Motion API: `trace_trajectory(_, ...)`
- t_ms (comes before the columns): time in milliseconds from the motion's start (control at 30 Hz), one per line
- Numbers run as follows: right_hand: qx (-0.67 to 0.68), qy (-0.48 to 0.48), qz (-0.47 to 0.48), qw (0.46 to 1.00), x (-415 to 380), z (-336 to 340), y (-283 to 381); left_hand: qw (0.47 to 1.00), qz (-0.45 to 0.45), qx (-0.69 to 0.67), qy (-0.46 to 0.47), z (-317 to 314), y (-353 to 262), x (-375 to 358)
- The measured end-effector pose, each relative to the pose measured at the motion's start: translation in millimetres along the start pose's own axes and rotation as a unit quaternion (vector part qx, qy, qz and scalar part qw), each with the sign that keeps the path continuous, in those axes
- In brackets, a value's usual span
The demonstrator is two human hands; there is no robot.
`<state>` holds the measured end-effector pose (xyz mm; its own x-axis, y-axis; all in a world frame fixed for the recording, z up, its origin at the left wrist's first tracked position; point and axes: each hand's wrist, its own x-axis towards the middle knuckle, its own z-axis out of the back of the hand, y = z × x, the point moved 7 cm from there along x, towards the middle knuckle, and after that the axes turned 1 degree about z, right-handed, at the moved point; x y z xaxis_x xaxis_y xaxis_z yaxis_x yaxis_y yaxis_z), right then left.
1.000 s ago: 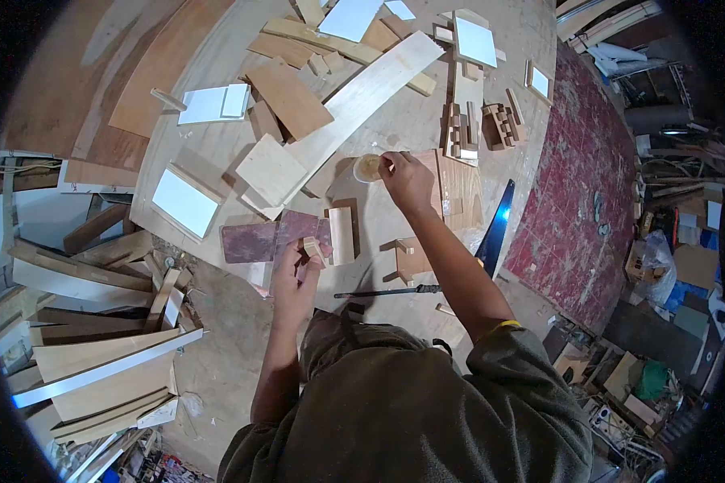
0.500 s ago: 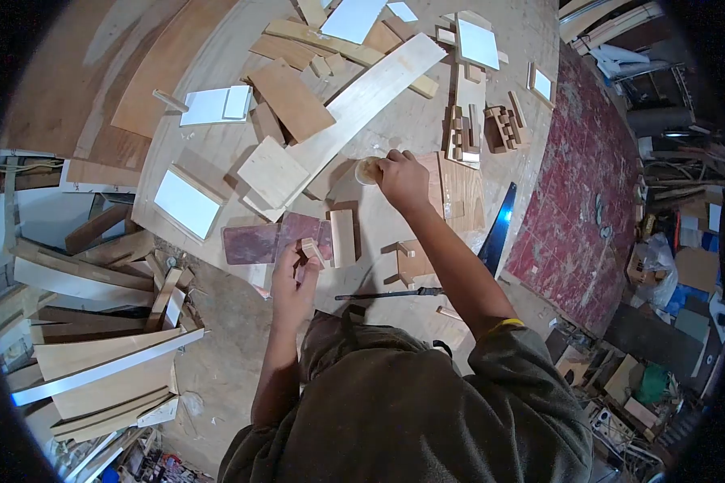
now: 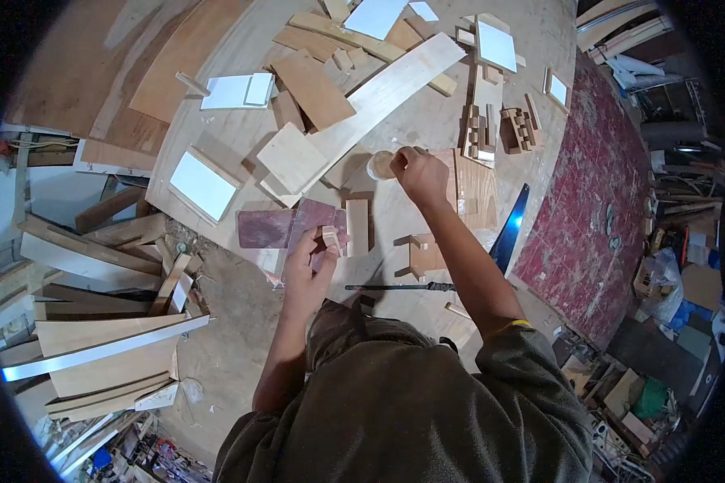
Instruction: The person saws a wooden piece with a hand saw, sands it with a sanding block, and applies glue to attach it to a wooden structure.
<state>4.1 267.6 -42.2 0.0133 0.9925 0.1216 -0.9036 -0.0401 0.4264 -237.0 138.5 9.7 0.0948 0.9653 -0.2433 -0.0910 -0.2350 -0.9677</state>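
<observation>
Between the fingers of my left hand (image 3: 308, 262) is a small wooden block (image 3: 329, 236), held over the dark reddish sanding sheets (image 3: 263, 229). My right hand (image 3: 424, 175) is at the right rim of a small round tub (image 3: 379, 166) with tan contents. Its fingers are pinched together, and whatever they hold, if anything, is hidden. A pale upright wood piece (image 3: 357, 228) stands just right of my left hand. Below my right forearm lies a notched brown wood piece (image 3: 427, 256).
A handsaw blade (image 3: 510, 229) lies on the right, and a thin dark rod (image 3: 395, 287) lies near my body. Boards and offcuts, including a long pale plank (image 3: 387, 95), cover the far side. Notched wooden parts (image 3: 517, 130) sit at the upper right.
The whole view has shifted, so the table appears farther right. My left hand still holds the small block, and my right hand stays beside the tub with its fingers pinched.
</observation>
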Motion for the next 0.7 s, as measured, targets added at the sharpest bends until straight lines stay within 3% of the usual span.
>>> trace_trajectory(167,0.047,-0.025,-0.045,0.998,-9,40,1,0.999,-0.019,-0.035,0.031,-8,-25,-5)
trace_trajectory(200,0.138,-0.038,-0.105,0.984,-16,47,-13,0.998,-0.025,-0.035,0.035,-9,-29,-7)
trace_trajectory(267,0.362,-0.030,-0.209,0.908,-36,66,-18,0.997,-0.017,-0.065,0.047,-11,-34,-10)
trace_trajectory(300,0.359,-0.039,-0.208,0.909,-49,77,-19,0.996,-0.023,-0.066,0.054,-13,-38,-13)
trace_trajectory(367,0.559,-0.019,-0.247,0.791,-78,86,-19,0.996,-0.020,-0.055,0.068,-19,-44,-18)
trace_trajectory(400,0.558,-0.027,-0.246,0.792,-94,98,-17,0.996,-0.032,-0.050,0.071,-23,-51,-22)
trace_trajectory(467,0.639,-0.005,-0.277,0.717,-124,119,1,0.993,-0.033,-0.050,0.097,-34,-70,-31)
trace_trajectory(567,0.662,-0.038,-0.252,0.704,-159,159,18,0.989,-0.041,-0.046,0.133,-49,-95,-48)
trace_trajectory(633,0.668,-0.084,-0.224,0.704,-188,195,25,0.979,-0.097,-0.051,0.171,-65,-114,-66)
trace_trajectory(700,0.646,-0.120,-0.199,0.727,-204,218,29,0.976,-0.112,-0.047,0.182,-73,-125,-79)
